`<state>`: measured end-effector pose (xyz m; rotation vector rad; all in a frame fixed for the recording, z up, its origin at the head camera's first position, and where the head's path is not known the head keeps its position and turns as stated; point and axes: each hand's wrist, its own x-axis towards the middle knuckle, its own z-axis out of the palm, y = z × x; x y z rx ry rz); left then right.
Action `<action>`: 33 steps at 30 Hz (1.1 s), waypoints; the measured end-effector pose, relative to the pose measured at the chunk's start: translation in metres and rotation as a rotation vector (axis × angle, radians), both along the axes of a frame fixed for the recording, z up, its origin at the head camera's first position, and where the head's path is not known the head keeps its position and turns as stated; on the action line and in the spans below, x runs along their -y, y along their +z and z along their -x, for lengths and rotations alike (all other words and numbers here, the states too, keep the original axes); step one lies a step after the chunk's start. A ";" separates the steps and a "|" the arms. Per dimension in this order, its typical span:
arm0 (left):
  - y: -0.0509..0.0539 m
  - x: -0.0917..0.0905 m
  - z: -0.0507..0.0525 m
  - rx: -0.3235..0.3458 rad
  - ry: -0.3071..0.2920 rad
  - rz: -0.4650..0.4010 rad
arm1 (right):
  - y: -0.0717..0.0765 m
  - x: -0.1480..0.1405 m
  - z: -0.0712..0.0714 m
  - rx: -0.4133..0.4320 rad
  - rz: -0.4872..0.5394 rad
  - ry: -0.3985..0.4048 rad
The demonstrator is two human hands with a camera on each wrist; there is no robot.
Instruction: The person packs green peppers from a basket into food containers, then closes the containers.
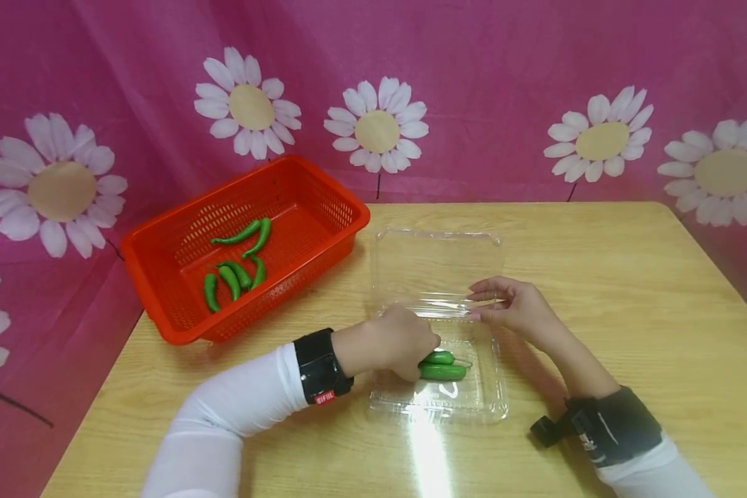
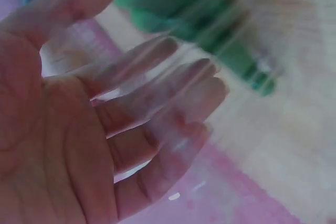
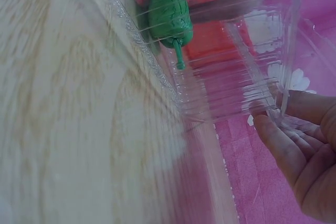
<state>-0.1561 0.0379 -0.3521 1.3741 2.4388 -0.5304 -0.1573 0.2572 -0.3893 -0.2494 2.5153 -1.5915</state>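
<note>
A clear plastic clamshell box [image 1: 498,387] lies on the table with its lid [image 1: 436,263] folded back. Two green peppers [image 1: 443,373] show in its base, the nearer ends partly hidden by my left hand [image 1: 404,342]. That hand reaches down into the box beside them. In the left wrist view its fingers [image 2: 157,145] are relaxed and spread behind clear plastic, with blurred green peppers [image 2: 194,24] past the fingertips. My right hand [image 1: 519,311] pinches the box's right edge near the hinge; the right wrist view shows thumb and finger on the plastic rim [image 3: 281,103].
A red slotted basket [image 1: 299,277] stands at the back left, holding several curved green peppers [image 1: 229,281]. The wooden table [image 1: 622,297] extends to the right of the box. Behind it hangs a pink cloth [image 1: 473,55] with white flowers.
</note>
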 end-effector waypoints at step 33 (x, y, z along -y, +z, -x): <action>0.111 0.124 0.050 0.134 0.436 -0.467 | -0.001 0.002 0.001 -0.060 -0.040 0.008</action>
